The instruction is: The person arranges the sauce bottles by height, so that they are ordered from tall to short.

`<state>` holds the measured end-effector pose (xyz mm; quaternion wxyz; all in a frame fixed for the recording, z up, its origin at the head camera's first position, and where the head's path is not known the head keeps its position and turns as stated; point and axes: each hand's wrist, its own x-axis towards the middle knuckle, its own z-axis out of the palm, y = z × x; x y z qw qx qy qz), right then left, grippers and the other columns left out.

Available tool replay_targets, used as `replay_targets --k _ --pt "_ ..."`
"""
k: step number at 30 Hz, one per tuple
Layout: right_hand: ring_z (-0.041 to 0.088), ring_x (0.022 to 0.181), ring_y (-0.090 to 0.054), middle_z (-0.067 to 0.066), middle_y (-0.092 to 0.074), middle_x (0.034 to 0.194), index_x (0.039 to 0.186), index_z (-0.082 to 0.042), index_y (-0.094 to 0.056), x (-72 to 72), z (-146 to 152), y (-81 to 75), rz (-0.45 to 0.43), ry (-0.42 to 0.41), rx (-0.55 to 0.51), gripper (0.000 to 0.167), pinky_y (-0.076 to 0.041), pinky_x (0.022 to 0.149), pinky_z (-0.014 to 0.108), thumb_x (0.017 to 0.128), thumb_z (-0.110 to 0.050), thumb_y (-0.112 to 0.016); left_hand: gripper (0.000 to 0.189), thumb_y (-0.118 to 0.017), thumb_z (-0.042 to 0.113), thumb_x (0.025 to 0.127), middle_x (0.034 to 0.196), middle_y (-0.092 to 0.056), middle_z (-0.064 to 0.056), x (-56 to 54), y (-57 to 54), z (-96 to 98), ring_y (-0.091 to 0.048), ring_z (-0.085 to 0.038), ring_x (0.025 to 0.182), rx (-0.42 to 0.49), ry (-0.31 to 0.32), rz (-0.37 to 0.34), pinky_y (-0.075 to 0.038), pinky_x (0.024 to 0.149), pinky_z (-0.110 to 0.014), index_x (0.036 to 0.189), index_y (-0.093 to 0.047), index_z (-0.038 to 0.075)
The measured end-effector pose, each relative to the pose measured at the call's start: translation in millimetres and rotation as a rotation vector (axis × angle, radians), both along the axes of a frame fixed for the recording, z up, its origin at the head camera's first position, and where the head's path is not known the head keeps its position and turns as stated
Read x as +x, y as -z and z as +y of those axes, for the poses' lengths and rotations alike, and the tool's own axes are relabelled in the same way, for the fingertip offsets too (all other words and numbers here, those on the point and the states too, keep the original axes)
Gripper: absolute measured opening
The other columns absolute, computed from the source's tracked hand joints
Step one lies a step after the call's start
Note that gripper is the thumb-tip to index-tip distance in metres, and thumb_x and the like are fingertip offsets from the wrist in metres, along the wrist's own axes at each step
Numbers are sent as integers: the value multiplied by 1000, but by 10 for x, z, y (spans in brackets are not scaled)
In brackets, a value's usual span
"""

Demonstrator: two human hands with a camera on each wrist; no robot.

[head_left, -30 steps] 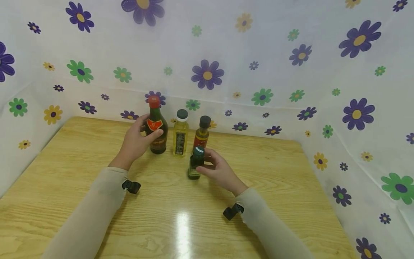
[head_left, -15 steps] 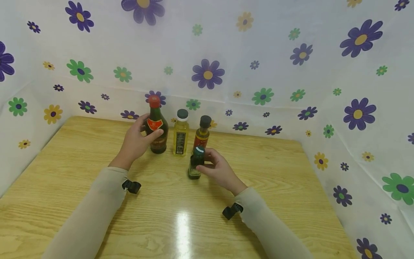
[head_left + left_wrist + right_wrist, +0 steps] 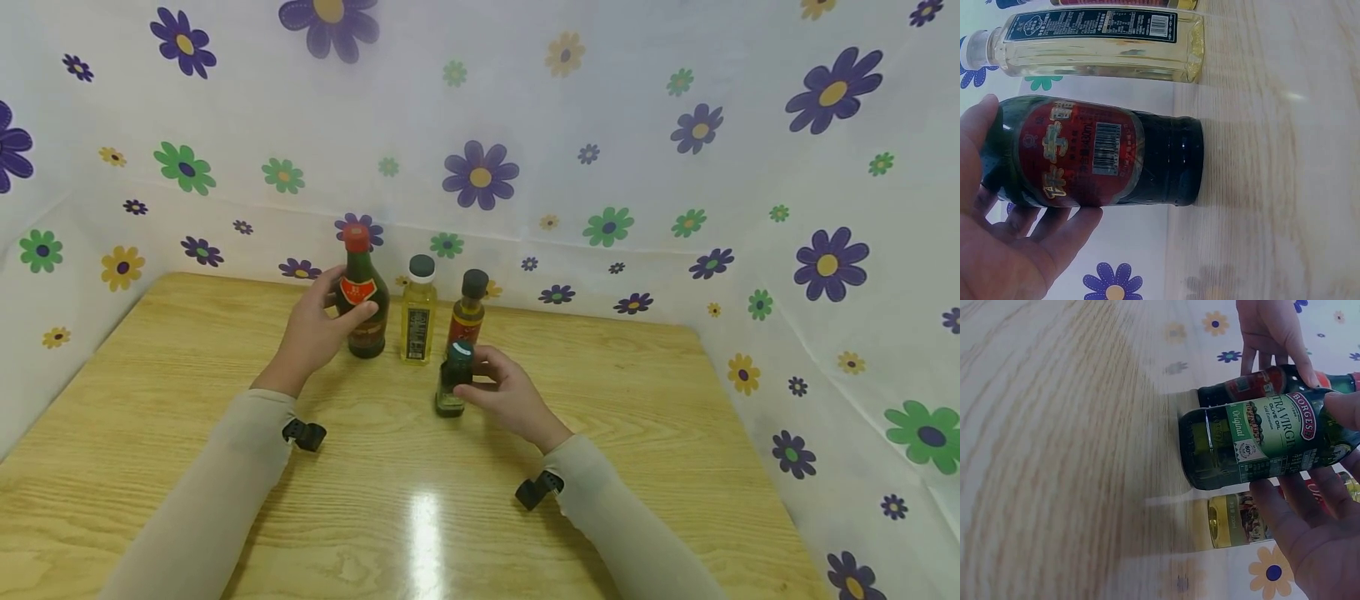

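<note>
My left hand [image 3: 311, 329] holds a dark vinegar bottle [image 3: 367, 333] with a red cap, thumb on the near side and fingers around the back. Its red label [image 3: 1088, 153] shows in the left wrist view. With my right hand [image 3: 513, 400] I grip a small dark green olive oil bottle [image 3: 1266, 437], thumb and fingers on opposite sides. Both bottles are upright. Between them, farther back, stands a clear bottle of yellow oil [image 3: 417, 325] with a dark green cap. A slim oil bottle [image 3: 467, 321] with a red label stands behind the olive oil, its lower part hidden.
The wooden table [image 3: 360, 517] reaches toward me and out to both sides. A white curtain [image 3: 525, 108] printed with flowers hangs close behind the bottles and along the sides. Black wrist cameras sit on both sleeves [image 3: 202, 492].
</note>
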<state>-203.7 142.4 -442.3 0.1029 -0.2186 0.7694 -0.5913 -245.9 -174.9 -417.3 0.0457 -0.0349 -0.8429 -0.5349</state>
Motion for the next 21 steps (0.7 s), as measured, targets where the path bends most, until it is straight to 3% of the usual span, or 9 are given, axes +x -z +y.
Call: replay_targets --k 21 --pt "33 125 -62 13 -60 137 136 -9 -61 10 224 -77 59 115 26 44 -56 101 41 94 -7 -76 87 -71 60 92 155 -47 -14 -25 39 -6 -43 -43 142 8 5 0 -38 111 -70 162 -32 26"
